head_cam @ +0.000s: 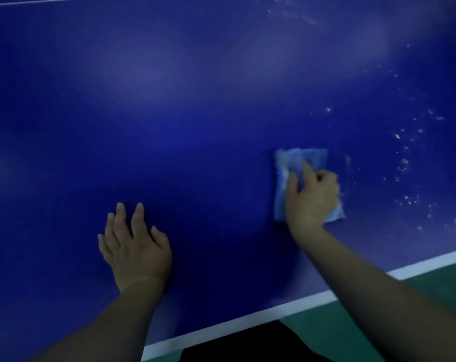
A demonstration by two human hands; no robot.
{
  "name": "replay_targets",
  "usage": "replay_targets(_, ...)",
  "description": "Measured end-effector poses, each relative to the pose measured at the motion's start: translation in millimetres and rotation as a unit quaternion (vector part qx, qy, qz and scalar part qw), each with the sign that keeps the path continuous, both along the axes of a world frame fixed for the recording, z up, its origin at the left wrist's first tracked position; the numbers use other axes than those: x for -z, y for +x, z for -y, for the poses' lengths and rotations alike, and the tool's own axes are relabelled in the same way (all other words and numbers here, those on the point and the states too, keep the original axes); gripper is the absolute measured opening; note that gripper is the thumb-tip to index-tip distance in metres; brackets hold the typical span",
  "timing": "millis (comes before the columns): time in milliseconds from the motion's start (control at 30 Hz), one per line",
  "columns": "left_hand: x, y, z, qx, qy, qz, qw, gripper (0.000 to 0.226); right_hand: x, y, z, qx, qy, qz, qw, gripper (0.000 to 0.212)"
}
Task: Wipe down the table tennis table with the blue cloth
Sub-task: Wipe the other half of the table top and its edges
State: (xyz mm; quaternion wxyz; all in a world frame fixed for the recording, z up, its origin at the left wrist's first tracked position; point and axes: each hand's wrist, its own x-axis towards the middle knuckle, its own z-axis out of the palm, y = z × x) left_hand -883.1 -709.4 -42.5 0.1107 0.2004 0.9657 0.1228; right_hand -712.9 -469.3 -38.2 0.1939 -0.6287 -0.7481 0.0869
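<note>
The counter [195, 87], a deep blue table tennis surface, fills nearly the whole view and spreads away from both hands in every direction. Its white edge line [247, 321] runs on a slant on the near side of the two wrists, and below that line lies a strip of green floor [352, 333] with a dark piece of clothing [247, 346] at the bottom edge. A thin pale line [52, 1] crosses the far top corner, well apart from either hand.

The blue cloth [300, 159] lies flat on the counter beneath the right hand [311, 198]. It is a pale blue, crumpled piece, and it shows beyond the fingertips on the far side, along the thumb side of the grip, and as a small corner poking out by the heel of the hand. The right grip is clenched on the cloth: the fingers curl down and bunch the fabric against the surface, the forefinger reaching a little farther forward than the rest.

The left hand [134, 244] rests palm down on the bare counter, well apart from the cloth and nearer the edge line than the right hand is. Its grip is released, fingers straight and slightly spread, holding nothing.

White specks [404, 163] are scattered over the counter on the outer side of the right grip, running in a loose band from just beside the cloth up toward the far corner. The picture is soft, so what they are cannot be told.
</note>
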Motion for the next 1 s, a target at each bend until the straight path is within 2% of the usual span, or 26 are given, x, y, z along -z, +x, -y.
replay_targets(33,0.9,-0.2,0.6,0.003,0.003,-0.003,1.0,0.053,-0.1,-5.8,20.1,-0.08,0.002,-0.011,0.997,0.033)
replay_targets(100,2.6,0.2,1.6,0.003,0.009,-0.007,1.0,0.053,-1.3,-20.1,31.0,-0.277,0.009,0.004,0.961,0.032)
replay_targets(133,3.4,0.1,1.9,0.003,0.013,-0.009,1.0,0.053,-3.9,-25.6,18.2,-0.334,0.019,0.013,0.942,0.031)
replay_targets(167,4.4,-0.2,2.3,0.005,0.016,-0.01,1.0,0.054,-6.7,-28.4,-0.5,-0.341,0.031,0.018,0.939,0.031)
replay_targets(200,5.2,-0.4,2.8,0.008,0.018,-0.01,1.0,0.054,-8.0,-26.0,-21.8,-0.298,0.042,0.023,0.953,0.031)
replay_targets(267,5.9,-1.0,3.0,0.01,0.016,-0.013,1.0,0.053,-5.6,-1.5,-58.0,-0.123,0.014,0.037,0.992,0.035)
replay_targets(300,5.7,-0.8,2.8,0.01,0.015,-0.014,1.0,0.053,-4.0,20.0,-64.6,-0.024,0.002,0.039,0.999,0.037)
replay_targets(367,4.3,0.4,2.2,0.013,0.014,-0.017,1.0,0.053,-4.8,54.2,-42.4,0.117,-0.009,0.038,0.992,0.039)
replay_targets(400,3.8,0.9,2.2,0.015,0.016,-0.02,1.0,0.053,-3.9,62.0,-19.0,0.139,-0.007,0.033,0.99,0.038)
replay_targets(467,3.7,1.5,2.4,0.018,0.022,-0.027,0.999,0.052,-2.0,57.9,32.1,0.074,0.001,0.013,0.997,0.034)
replay_targets(533,3.6,2.6,2.5,0.022,0.031,-0.04,0.998,0.051,-0.2,40.0,64.2,-0.099,0.0,0.006,0.995,0.032)
replay_targets(600,4.2,3.6,2.8,0.031,0.041,-0.059,0.997,0.05,-1.6,22.6,62.8,-0.232,0.021,0.015,0.972,0.03)
replay_targets(667,5.3,4.8,2.7,0.034,0.045,-0.074,0.996,0.049,-6.4,18.3,34.5,-0.222,0.034,0.011,0.974,0.031)
replay_targets(767,6.9,4.9,2.8,0.042,0.047,-0.089,0.994,0.049,-3.7,59.2,-7.0,-0.063,0.006,0.029,0.998,0.037)
replay_targets(867,7.2,3.5,1.1,0.043,0.048,-0.083,0.995,0.049,-1.4,105.3,13.8,0.083,-0.003,0.025,0.996,0.035)
replay_targets(933,5.1,9.0,-4.9,0.024,0.056,-0.08,0.995,0.048,1.2,103.8,51.8,0.03,-0.003,0.008,1.0,0.033)
replay_targets(1000,0.7,24.0,-17.1,0.008,0.072,-0.087,0.994,0.047,2.7,86.5,78.0,-0.136,0.003,-0.005,0.991,0.032)
